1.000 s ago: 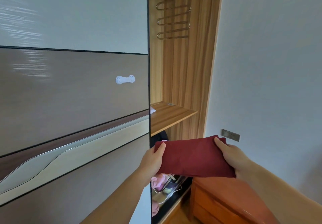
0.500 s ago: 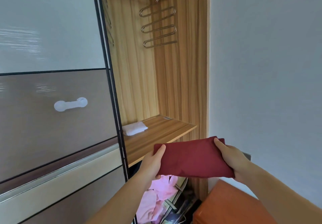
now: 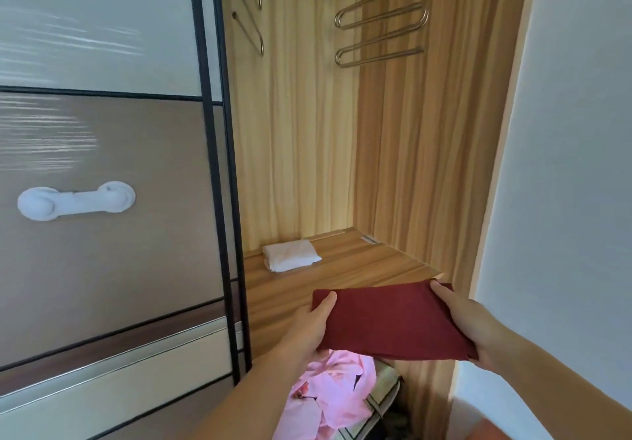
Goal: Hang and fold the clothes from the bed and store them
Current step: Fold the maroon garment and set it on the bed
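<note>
A folded dark red cloth (image 3: 393, 323) is held flat between both hands in front of the open wardrobe. My left hand (image 3: 307, 326) grips its left edge, thumb on top. My right hand (image 3: 468, 323) grips its right edge, thumb on top. The cloth hovers at the front edge of the wooden shelf (image 3: 342, 279). A small folded white cloth (image 3: 290, 255) lies at the back left of that shelf.
The sliding wardrobe door (image 3: 102, 200) with a white handle (image 3: 75, 200) fills the left. Metal multi-bar hangers (image 3: 379, 19) hang above the shelf. A pink garment (image 3: 328, 402) lies below the shelf. A white wall (image 3: 564, 200) stands at the right.
The view has shifted closer and further into the wardrobe. Both hands have carried the red cloth forward over the shelf's front edge. The grip is unchanged.
</note>
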`<state>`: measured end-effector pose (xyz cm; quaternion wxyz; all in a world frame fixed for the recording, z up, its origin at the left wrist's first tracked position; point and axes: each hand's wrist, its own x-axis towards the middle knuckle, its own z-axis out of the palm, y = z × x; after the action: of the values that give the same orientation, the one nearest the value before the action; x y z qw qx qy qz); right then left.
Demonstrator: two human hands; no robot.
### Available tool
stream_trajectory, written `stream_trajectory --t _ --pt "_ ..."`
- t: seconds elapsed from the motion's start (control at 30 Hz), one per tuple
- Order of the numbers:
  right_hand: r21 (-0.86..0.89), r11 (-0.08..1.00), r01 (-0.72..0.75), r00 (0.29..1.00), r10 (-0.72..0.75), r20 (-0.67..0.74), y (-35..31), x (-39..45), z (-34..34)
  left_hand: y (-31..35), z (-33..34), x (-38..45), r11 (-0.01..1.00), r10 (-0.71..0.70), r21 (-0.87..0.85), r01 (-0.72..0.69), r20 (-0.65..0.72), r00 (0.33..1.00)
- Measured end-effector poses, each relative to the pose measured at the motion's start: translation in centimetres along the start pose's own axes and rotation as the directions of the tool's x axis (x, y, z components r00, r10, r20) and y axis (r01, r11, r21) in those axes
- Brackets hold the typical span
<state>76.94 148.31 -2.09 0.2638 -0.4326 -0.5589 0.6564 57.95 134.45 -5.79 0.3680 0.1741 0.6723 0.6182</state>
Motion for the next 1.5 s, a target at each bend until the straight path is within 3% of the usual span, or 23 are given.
stream_trajectory --t 0.27,0.6,0.77,1.03,1.17,1.23,1.37,1.5 --pt "-0.126 0.981 -0.151 0.971 0.171 0.170 -0.1 12.8 3.1 -1.8 -0.4 12.9 0.999 -0.048 -0.026 0.046 -0.100 0.994" --pt "-0.158 0.972 -0.172 0.931 0.213 0.296 -0.2 31.3 7.8 -0.2 -1.1 23.0 0.981 -0.193 -0.071 0.181 -0.282 0.940" --pt "-0.275 0.939 -0.206 0.891 0.296 0.343 1.1 37.7 10.7 -0.4 -1.1 27.0 0.968 -0.247 -0.047 0.245 -0.331 0.911" --pt "-0.492 0.871 -0.011 0.887 0.235 0.396 2.2 44.7 16.3 -1.5 -3.6 33.8 0.969 -0.206 0.040 0.242 -0.408 0.889" --pt "-0.677 0.687 0.266 0.921 0.026 0.388 3.0 47.9 19.8 -2.6 -5.5 37.0 0.957 -0.063 0.214 0.197 -0.510 0.858" --pt "-0.710 0.619 0.336 0.920 -0.053 0.389 2.9 48.4 21.3 -2.7 -6.0 37.9 0.933 -0.009 0.298 0.199 -0.536 0.844" --pt "-0.741 0.562 0.366 0.918 -0.090 0.385 3.4 49.6 23.0 -2.4 -6.9 39.5 0.925 0.044 0.340 0.170 -0.539 0.841" --pt "-0.727 0.617 0.303 0.919 0.012 0.393 3.0 50.9 23.8 -2.3 -7.2 40.5 0.925 0.063 0.351 0.143 -0.515 0.855"
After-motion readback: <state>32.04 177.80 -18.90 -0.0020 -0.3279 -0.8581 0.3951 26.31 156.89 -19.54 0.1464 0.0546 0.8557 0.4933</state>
